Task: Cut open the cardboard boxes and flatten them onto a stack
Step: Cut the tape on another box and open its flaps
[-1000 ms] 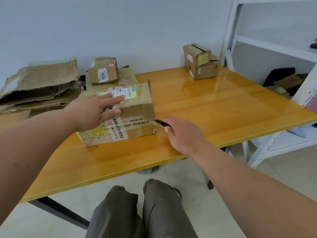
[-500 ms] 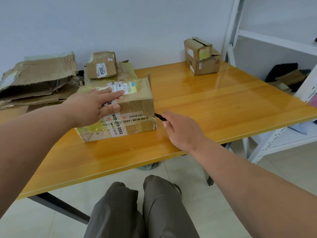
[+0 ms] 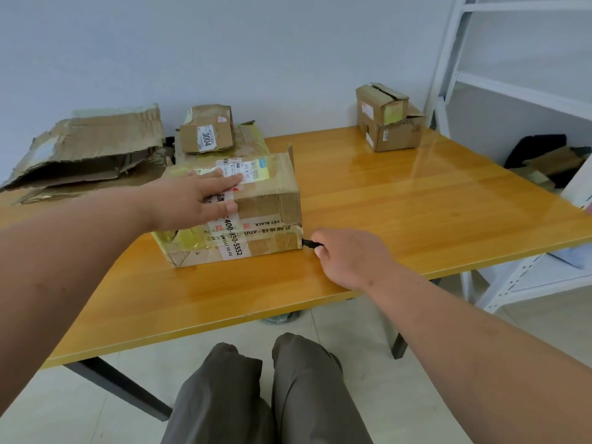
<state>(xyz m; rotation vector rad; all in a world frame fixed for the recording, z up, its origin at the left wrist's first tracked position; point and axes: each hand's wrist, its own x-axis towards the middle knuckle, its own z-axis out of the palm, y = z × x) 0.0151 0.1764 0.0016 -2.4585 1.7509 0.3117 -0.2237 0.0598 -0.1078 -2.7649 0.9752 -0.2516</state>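
Note:
A taped cardboard box (image 3: 272,200) with shipping labels sits on the orange table (image 3: 400,203) in front of me. My left hand (image 3: 198,200) presses flat on its top, fingers straight, thumb over the front edge. My right hand (image 3: 349,254) grips a black cutter (image 3: 309,243) whose tip touches the box's lower right front corner at the tape seam. Flattened cardboard (image 3: 89,149) lies stacked at the far left of the table.
A small box labelled 3004 (image 3: 206,129) rests on another box behind the one I hold. Two stacked boxes (image 3: 387,118) stand at the table's far right. A white metal shelf (image 3: 519,91) rises on the right. My knees are below the table's front edge.
My right hand moved the cutter leftward until its tip reached the box's corner. The left hand stayed pressed on the box top.

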